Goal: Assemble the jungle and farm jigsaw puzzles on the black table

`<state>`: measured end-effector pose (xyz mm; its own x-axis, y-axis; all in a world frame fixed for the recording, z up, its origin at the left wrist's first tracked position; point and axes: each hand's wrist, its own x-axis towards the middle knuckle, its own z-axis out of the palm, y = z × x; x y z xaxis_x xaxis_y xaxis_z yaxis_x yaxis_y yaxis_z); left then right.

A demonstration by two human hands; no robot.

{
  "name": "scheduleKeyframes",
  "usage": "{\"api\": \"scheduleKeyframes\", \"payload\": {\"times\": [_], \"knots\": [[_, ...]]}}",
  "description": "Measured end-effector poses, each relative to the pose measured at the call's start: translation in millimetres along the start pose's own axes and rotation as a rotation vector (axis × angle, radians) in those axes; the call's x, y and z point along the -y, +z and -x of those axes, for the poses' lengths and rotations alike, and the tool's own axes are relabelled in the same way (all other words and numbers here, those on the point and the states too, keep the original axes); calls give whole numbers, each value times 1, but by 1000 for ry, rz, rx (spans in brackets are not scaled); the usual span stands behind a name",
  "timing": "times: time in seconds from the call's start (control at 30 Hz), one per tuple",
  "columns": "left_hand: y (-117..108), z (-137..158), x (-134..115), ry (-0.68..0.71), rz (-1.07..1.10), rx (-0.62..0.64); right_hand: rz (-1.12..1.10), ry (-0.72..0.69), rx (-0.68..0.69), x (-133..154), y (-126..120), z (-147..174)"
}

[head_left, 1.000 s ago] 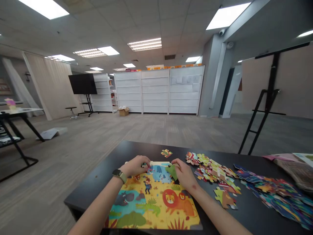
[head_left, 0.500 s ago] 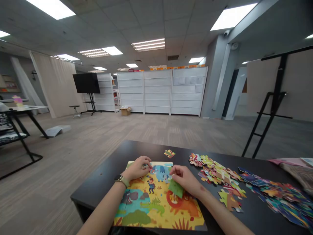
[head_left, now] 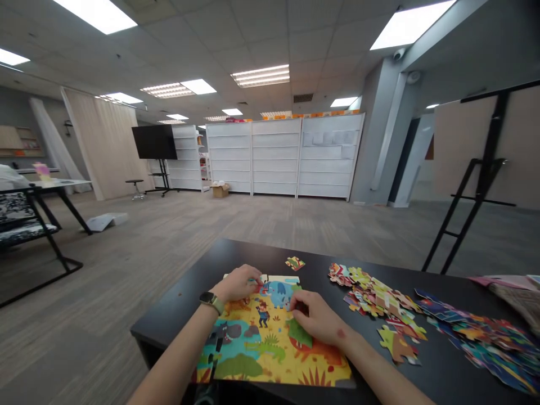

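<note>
The jigsaw puzzle (head_left: 261,368) lies on a dark surface (head_left: 169,312), which shows to its left and beyond its far edge. Along the puzzle's left side, dark slits separate a narrow strip from the rest, so the joins there look unclosed. The left hand (head_left: 240,283), with a watch (head_left: 211,301) on its wrist, rests over the puzzle's far left part, fingers curled; I cannot tell whether they pinch anything. Just right of that hand, a small break shows in the puzzle's far edge.

The middle of the puzzle looks joined: the hippo, the explorer figure, the crocodile and the elephant read as one scene. Its far edge seems to stop short of the far right corner, so I judge that some pieces there are not yet in place. A loose piece (head_left: 294,263) lies apart, just beyond the puzzle's far edge.

Over the puzzle's right part, the right hand (head_left: 315,316) pinches a green piece (head_left: 300,334) between thumb and fingers, hiding the picture beneath.

Right of the puzzle lies a yellow and red heap (head_left: 375,295) of loose pieces, a yellow-brown piece (head_left: 397,344) nearer, and farther right a blue heap (head_left: 476,332). Whether these belong to the puzzle cannot be told.
</note>
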<state>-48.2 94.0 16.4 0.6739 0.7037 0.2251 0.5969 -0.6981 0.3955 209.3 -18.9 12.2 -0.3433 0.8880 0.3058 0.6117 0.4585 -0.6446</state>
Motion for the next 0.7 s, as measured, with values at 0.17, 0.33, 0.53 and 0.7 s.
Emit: {"api": "scheduleKeyframes", "payload": {"times": [0.17,0.33,0.53,0.7], "knots": [[0,-6,0,-26,-25,9,5,-3,6,-2,2,-1],[10,-16,-3,-55,-48,-39,-5,21,3,-3,3,-1],[6,-34,-4,-50,-3,40,-31,38,7,-5,4,-3],[-20,-39,-5,-84,42,104,-37,49,26,-5,2,-4]]}}
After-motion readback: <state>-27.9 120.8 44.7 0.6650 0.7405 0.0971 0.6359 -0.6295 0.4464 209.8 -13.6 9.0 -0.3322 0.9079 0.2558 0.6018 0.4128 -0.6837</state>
